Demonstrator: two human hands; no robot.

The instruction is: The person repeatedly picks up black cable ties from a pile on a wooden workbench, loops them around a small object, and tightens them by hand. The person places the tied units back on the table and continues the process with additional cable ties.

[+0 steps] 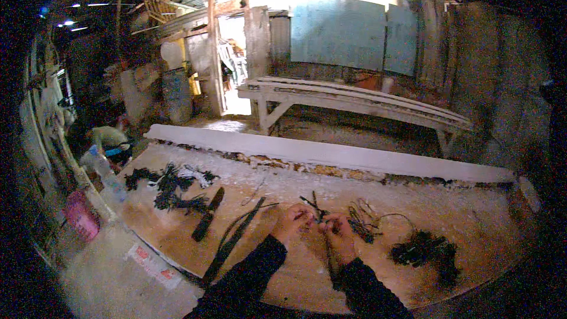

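A: Near side?
B: Long dark strip (233, 242) at left, dark tuft (422, 251) at right, both on the table (472, 218).
A: Hands?
B: Left hand (293, 221) and right hand (339, 233) side by side mid-table, fingers closed, gripping thin dark strands (319, 207) at the fingertips.
A: Farther?
B: Dark clump (171, 197) at left. White ledge (331, 156) along the table's far edge; bench (354, 100) beyond, blue panel (336, 32) behind it.

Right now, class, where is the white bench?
In the head view, the bench stands mostly right of centre, beyond the table and below the blue panels.
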